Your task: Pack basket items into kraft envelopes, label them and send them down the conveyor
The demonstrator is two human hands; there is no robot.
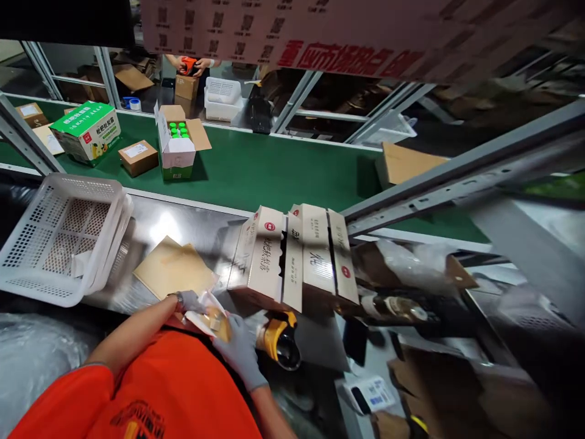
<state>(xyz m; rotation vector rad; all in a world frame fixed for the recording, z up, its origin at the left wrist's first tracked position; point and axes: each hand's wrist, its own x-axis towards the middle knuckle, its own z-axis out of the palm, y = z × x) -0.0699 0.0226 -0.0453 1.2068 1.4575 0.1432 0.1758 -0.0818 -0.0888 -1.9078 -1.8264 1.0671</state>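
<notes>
In front of my orange shirt, both grey-gloved hands are closed on a small white-and-yellow packet [214, 321]. My left hand [188, 301] grips its left side, partly hidden by the packet's upper flap. My right hand [240, 346] holds the right edge, fingers bent around it. What the packet contains is too blurred to tell. Just beyond lies a tan paper mailer [171, 266], flat on the metal table [158, 216]. A yellow-and-black device [280, 342] with a round dark end sits to the right of my right hand.
Stacked white baskets [68, 235] stand at left. Pale printed cartons [292, 256] are at table centre. Behind runs a green conveyor [274, 164] bearing a green box [86, 131], a brown parcel [138, 157] and an open carton of green-capped items [177, 146]. A co-worker's hands [201, 64] show beyond.
</notes>
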